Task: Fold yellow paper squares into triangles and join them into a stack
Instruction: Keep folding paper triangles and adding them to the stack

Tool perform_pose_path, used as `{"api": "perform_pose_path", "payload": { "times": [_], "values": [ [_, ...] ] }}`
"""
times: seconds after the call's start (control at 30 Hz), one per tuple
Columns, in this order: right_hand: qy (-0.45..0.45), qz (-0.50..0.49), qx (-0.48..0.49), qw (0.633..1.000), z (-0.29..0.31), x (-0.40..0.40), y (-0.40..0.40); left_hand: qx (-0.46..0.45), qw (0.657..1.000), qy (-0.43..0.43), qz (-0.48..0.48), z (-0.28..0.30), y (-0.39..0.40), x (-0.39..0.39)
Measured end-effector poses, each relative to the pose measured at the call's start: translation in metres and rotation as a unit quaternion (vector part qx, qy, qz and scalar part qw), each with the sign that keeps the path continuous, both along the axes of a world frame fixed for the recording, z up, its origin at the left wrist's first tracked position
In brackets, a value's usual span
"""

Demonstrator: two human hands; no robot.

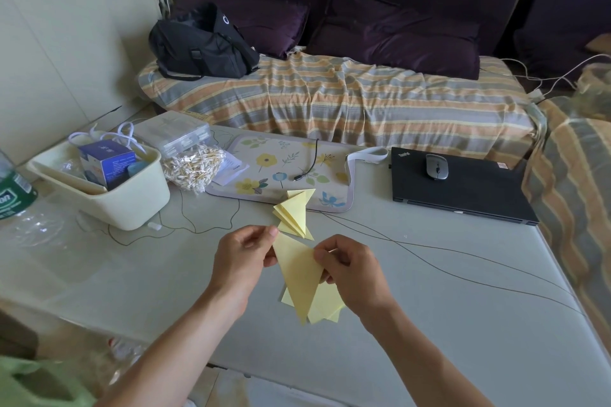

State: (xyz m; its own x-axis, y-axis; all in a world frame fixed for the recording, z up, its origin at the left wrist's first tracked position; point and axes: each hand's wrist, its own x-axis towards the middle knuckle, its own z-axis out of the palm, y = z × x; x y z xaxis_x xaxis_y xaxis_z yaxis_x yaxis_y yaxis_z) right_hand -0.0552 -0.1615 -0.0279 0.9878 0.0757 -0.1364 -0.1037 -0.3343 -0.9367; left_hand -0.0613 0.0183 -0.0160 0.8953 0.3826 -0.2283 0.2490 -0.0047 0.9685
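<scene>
A: From the head camera, we have a folded yellow triangle (299,274) held up between both hands above the pale table (429,324). Our left hand (243,259) pinches its upper corner, thumb and forefinger closed on the paper; our right hand (352,269) grips the right edge with curled fingers.

B: And the rest of the paper?

A: A few flat yellow squares (325,306) lie on the table just under the triangle, partly hidden by it. Farther off, touching the near edge of the floral mat (284,172), sits the joined stack of triangles (294,213).

B: So which step do we judge this to be?

A: We'd say the fold is finishing: the sheet already reads as a triangle, and the two hands look set to tidy its crease.

B: Next move?

A: Probably carrying it to the stack and slotting it in. That calls for keeping the point pinched, lining it up with the last triangle, and steadying the stack so it doesn't slide toward the laptop (463,188) or snag the thin cable (446,261).
</scene>
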Motion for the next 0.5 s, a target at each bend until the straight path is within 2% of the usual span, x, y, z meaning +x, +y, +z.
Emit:
{"api": "perform_pose_path", "payload": {
  "times": [0.17, 0.4, 0.5],
  "values": [
    [-0.002, -0.014, 0.015, 1.0, -0.0021, 0.0003, 0.0007, -0.014, 0.994, 0.039, -0.103, -0.0002, -0.0057, -0.0058],
    [0.032, 0.033, 0.021, 0.999, -0.0036, -0.0019, 0.0042, 0.162, 0.971, 0.028, -0.171, -0.0041, -0.0019, -0.0069],
    [0.02, 0.023, 0.002, 1.0, -0.0046, -0.0018, 0.0051, 0.153, 0.966, 0.047, -0.205, -0.0028, -0.0053, -0.0093]
  ]
}}
